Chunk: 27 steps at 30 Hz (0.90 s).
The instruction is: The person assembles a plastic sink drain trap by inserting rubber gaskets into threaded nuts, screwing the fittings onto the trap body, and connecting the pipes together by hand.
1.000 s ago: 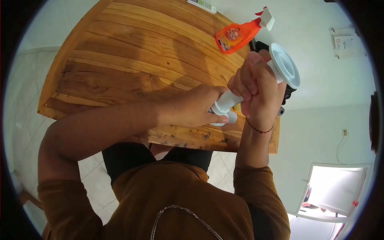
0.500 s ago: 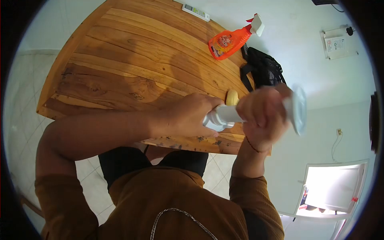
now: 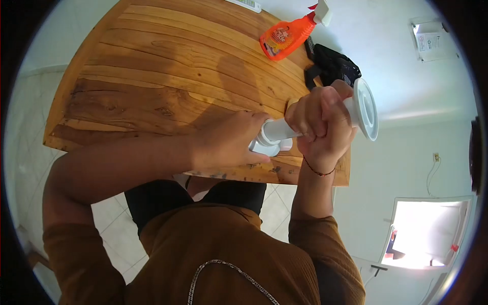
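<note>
I hold a white plastic device with a straight tube [image 3: 278, 129] and a wide round disc [image 3: 368, 109] at its right end. My left hand [image 3: 236, 140] is closed around the thicker left end, where a collar and a short round side piece show. Wrapped around the tube close to the disc is my right hand [image 3: 325, 114], its thumb on top. The device is held tilted above the front right of the wooden table [image 3: 152, 71]. What the left palm covers is hidden. A pale yellow object [image 3: 291, 105] lies behind the right hand, mostly covered.
An orange spray bottle [image 3: 284, 38] with a white and red trigger head stands at the back of the table. To its right sits a black bag [image 3: 333, 63] against the wall. A white remote control [image 3: 246, 4] lies at the far edge.
My right hand and the disc end have moved up and slightly left, and the disc now shows more of its face. My left hand keeps its hold. The view has shifted slightly.
</note>
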{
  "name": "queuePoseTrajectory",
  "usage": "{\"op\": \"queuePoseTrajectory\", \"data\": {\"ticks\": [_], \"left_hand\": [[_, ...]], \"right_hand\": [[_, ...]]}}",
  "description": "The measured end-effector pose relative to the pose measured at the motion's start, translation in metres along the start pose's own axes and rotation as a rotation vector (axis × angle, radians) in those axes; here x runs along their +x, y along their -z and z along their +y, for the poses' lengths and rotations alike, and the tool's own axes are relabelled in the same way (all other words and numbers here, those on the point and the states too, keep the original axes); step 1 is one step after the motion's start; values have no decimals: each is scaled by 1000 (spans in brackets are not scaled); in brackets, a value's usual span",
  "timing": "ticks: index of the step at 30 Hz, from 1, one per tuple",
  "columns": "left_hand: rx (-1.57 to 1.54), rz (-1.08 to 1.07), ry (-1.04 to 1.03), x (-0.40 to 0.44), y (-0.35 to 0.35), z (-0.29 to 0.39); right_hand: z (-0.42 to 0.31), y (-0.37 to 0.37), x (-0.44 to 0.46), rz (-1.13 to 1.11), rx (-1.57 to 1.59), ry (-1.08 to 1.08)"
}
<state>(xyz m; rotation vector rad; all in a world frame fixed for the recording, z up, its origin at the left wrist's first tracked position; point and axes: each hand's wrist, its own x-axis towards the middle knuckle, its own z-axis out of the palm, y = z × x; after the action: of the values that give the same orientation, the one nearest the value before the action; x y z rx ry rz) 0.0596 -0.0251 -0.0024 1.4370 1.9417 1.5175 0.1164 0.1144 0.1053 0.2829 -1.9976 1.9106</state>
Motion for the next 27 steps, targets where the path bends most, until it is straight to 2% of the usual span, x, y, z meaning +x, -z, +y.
{"op": "queuePoseTrajectory", "data": {"ticks": [2, 3, 5, 14, 16, 17, 18, 20, 21, 22, 24, 27], "left_hand": [[31, 14, -1, -1, -4, 0], [57, 17, 3, -1, -5, 2], [80, 12, -9, 0, -6, 1], [75, -44, 12, -1, 1, 13], [98, -47, 5, 1, 6, 15], [142, 23, -73, 2, 5, 11], [182, 92, -143, 4, 6, 7], [184, 63, -110, 6, 11, 17], [181, 26, -87, 5, 13, 21], [170, 9, -75, 2, 15, 22], [202, -79, 90, -1, 17, 25], [146, -44, 15, -2, 14, 21]], "right_hand": [[4, 8, -3, -90, -332, 184], [1, 6, -4, -84, -329, 197], [-5, -3, -5, -2, -157, 9], [-6, -18, -3, 82, -278, -31], [-5, -13, 0, 79, -47, -148], [-11, -11, -2, 29, -42, -152], [-19, -8, 0, 17, -40, -138], [-30, -2, -4, -142, 79, 112], [-7, 6, -10, -55, -148, 107], [19, -2, -6, 26, -392, 258], [6, 0, -11, 25, -122, 36], [3, -6, -6, 33, -78, -65]]}}
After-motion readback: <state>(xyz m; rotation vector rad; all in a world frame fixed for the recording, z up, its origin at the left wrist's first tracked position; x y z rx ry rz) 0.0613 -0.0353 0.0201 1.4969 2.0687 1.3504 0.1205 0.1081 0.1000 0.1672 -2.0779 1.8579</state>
